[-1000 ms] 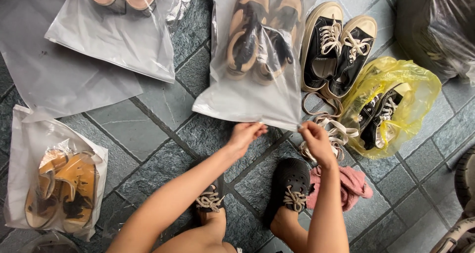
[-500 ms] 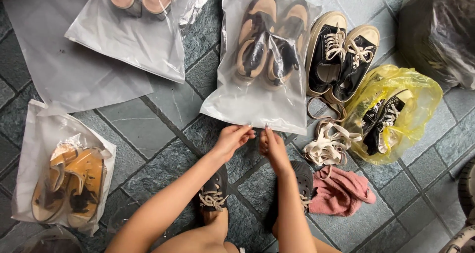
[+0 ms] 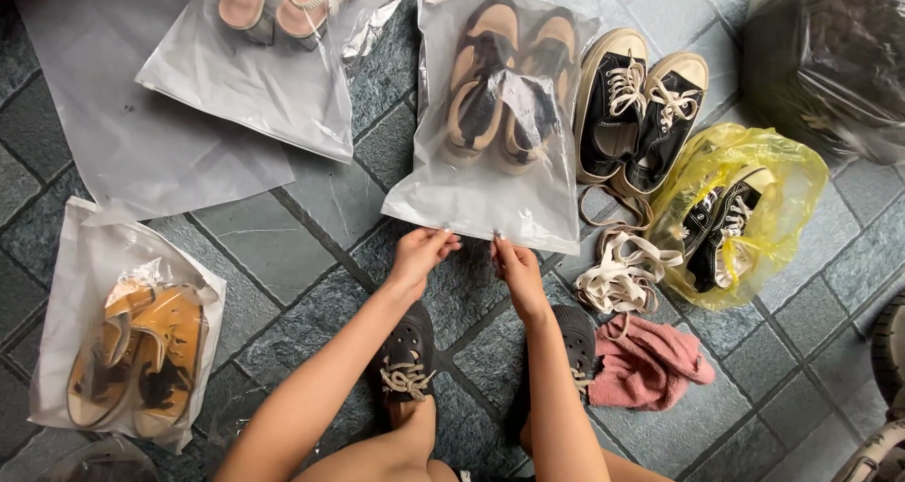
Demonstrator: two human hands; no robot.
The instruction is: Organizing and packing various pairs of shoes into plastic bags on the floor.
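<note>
A translucent zip bag (image 3: 490,195) lies on the grey tiled floor and holds a pair of tan and black sandals (image 3: 504,91). My left hand (image 3: 421,254) pinches the bag's near edge towards its left. My right hand (image 3: 514,263) pinches the same edge a little to the right. Both hands sit close together at the bag's sealed strip. My feet in black clogs (image 3: 407,350) rest on the floor below the hands.
Black canvas sneakers (image 3: 636,110) stand right of the bag, with loose white laces (image 3: 622,275) and a pink cloth (image 3: 650,364) nearby. A yellow plastic bag (image 3: 745,213) holds another sneaker. Other bagged sandals (image 3: 132,355) lie left, and more at the top (image 3: 273,6). A dark bag (image 3: 830,58) sits top right.
My right hand slid left along the bag's near edge, from the right corner to near my left hand. The left hand stayed at the edge.
</note>
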